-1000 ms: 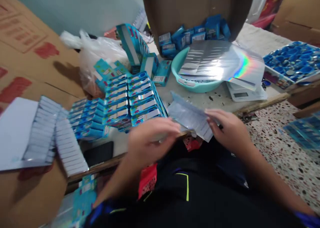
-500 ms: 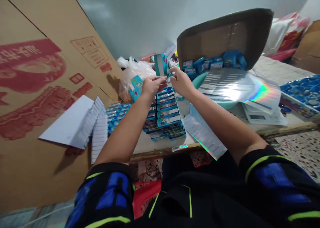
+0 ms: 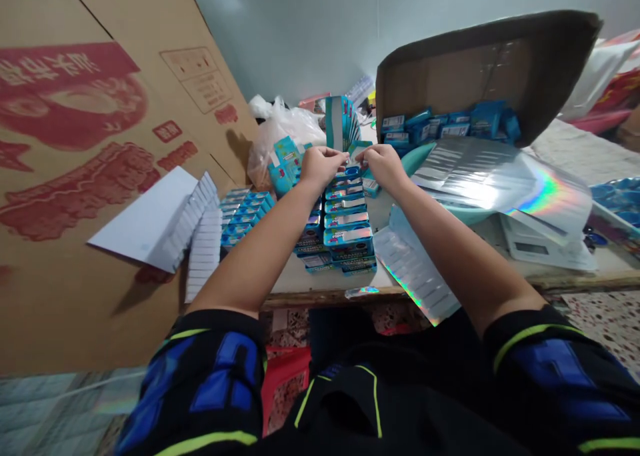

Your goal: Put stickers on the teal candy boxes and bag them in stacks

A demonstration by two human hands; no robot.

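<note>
My left hand [image 3: 323, 166] is closed in a pinch above the rows of small blue boxes [image 3: 349, 219]; what its fingertips hold is too small to make out. Close to its right, my right hand [image 3: 384, 165] is also pinched, its fingertips beside a teal card piece [image 3: 360, 149]. Whether they grip that piece I cannot tell. Under the fingertips shows a round blue container [image 3: 351, 173]. Behind the hands stands a fan of flat teal cartons [image 3: 336, 119]. Other teal cartons [image 3: 286, 159] lean left of my left hand.
A cardboard box [image 3: 465, 63] holds several blue packs at the back right. Shiny sticker sheets [image 3: 485, 169] cover a teal basin, with a scale [image 3: 545, 246] beside it. Another sticker sheet [image 3: 415, 269] overhangs the table edge. White strips [image 3: 204, 249] and a large carton [image 3: 100, 176] stand left.
My right hand has come down from the fan of flat cartons to beside my left fingertips. A teal card piece now shows between the hands. The whole view has shifted slightly.
</note>
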